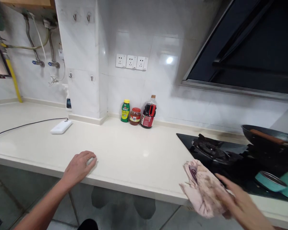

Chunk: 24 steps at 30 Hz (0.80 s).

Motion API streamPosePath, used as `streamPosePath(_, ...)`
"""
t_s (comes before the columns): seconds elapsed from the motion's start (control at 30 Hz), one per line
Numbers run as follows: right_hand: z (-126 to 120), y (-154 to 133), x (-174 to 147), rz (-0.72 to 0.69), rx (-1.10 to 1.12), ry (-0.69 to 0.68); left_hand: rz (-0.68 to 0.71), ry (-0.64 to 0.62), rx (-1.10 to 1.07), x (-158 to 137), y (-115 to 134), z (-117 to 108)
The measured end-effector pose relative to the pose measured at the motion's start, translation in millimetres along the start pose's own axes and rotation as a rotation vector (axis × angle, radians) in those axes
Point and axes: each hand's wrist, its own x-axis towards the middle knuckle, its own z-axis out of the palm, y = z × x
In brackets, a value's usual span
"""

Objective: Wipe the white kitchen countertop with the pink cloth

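My left hand point(79, 165) is on the white counter point(134, 153) near its front edge, fingers curled round a small whitish rounded object point(90, 161) whose kind I cannot make out. To the right, my right hand point(237, 199) grips a stained pale pink cloth point(203, 188). That cloth is bunched, with a dark printed mark, and lies across the counter's front edge beside the black gas stove point(187, 139). Some fingers of the right hand are blurred and hidden in the cloth.
A green bottle point(125, 111), a red-lidded jar point(135, 117) and a dark sauce bottle point(148, 112) stand by the wall. A white power bank point(61, 126) with a black cable lies left. On the stove are a wok point(252, 132) and turquoise pot point(270, 182). A range hood point(242, 48) overhangs.
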Motion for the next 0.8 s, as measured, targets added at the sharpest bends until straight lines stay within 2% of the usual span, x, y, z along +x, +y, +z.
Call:
streamPosePath(0.07, 18.4, -24.4, 2.3, -0.106, -0.037, -0.090, 0.008, 0.009, 0.010, -0.6, 0.9, 0.0)
streamPosePath(0.17, 38.6, -58.2, 7.5, -0.238, -0.103, -0.107, 0.015, 0.017, 0.021, -1.6, 1.1, 0.5)
streamPosePath(0.27, 45.1, -81.4, 9.0, -0.321, -0.117, -0.105, 0.016, 0.034, 0.031, -3.2, -1.7, 3.0)
streamPosePath(0.33, 47.0, -86.3, 10.2, -0.346, -0.093, -0.143, 0.017, 0.047, 0.038, -4.6, -5.3, 5.7)
streamPosePath(0.4, 50.5, -80.5, 16.9, -0.321, -0.071, -0.194, 0.023, 0.058, 0.041, -6.1, -9.1, 8.2)
streamPosePath(0.53, 66.3, -50.1, 58.2, -0.123, -0.110, -0.236, 0.070, 0.074, 0.051, -7.8, -12.9, 8.8)
streamPosePath(0.67, 97.9, -27.2, 128.4, -0.015, -0.275, -0.209, 0.132, 0.088, 0.071, -7.3, -10.5, 5.4)
streamPosePath(0.8, 142.1, -14.4, 209.6, 0.008, -0.213, -0.136, 0.175, 0.092, 0.058, -6.3, -4.6, 2.2)
